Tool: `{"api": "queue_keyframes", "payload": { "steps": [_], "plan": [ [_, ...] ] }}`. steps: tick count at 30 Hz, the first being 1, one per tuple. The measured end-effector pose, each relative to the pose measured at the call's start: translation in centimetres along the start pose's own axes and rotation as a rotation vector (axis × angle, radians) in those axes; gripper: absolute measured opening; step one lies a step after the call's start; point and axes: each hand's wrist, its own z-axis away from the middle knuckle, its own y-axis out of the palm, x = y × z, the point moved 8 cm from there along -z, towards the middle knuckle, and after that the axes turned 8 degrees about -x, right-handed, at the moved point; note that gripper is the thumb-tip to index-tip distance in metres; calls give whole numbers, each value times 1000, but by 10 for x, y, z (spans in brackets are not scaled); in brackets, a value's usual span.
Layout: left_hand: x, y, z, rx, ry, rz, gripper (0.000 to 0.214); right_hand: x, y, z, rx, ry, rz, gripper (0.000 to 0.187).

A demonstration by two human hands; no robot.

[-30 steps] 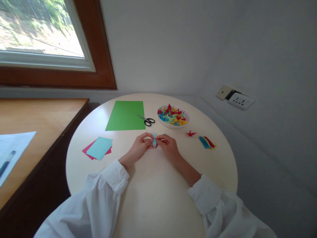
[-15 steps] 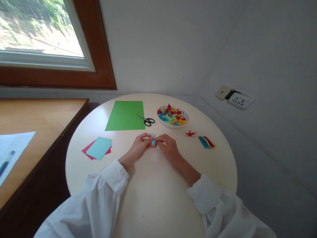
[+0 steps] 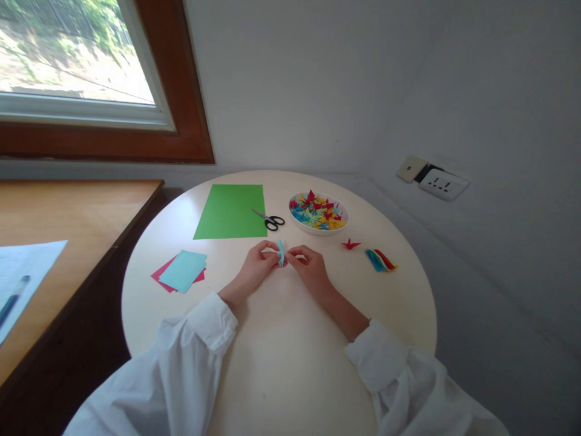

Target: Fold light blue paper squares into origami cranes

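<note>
A small light-blue folded paper crane is held just above the middle of the round white table. My left hand pinches it from the left between thumb and fingers. From the right, the fingertips of my right hand are closed at its side, with thumb and index finger pressed together on its edge. Parts of the paper are hidden behind the fingers. Scissors with black handles lie just beyond my hands, their blades over a green sheet.
A white bowl full of coloured paper cranes stands at the back right. Near it lie a red paper crane and a bundle of coloured paper strips. Light-blue and pink paper squares lie at the left. A wooden desk stands farther left.
The light-blue paper has turned slightly between my fingers, and its upper point stands taller. My right fingertips have shifted a little down its side. The view has moved slightly.
</note>
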Motion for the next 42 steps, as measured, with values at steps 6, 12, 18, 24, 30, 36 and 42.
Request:
{"api": "queue_keyframes", "payload": {
  "steps": [6, 12, 18, 24, 30, 36, 42],
  "plan": [
    [2, -1, -1, 6, 46, -71, 22, -3, -1, -1, -14, 2, 26, 12],
    [1, 1, -1, 7, 79, -100, 20, -1, -1, -1, -12, -72, 49, 12],
    [0, 1, 0, 3, 98, -122, 18, 0, 0, 0, -1, -87, 54, 11],
    [-6, 4, 3, 20, 140, -145, 22, -1, 1, 0, -8, -17, 31, 15],
    [-11, 8, 7, 46, 172, -177, 28, -4, -1, -2, -28, 64, -18, 18],
    [-7, 10, 6, 84, 179, -204, 27, -2, 1, -1, 2, 1, 11, 15],
    [-5, 10, 6, 70, 107, -157, 33, 2, 1, 1, -5, -81, 41, 13]
  ]
}}
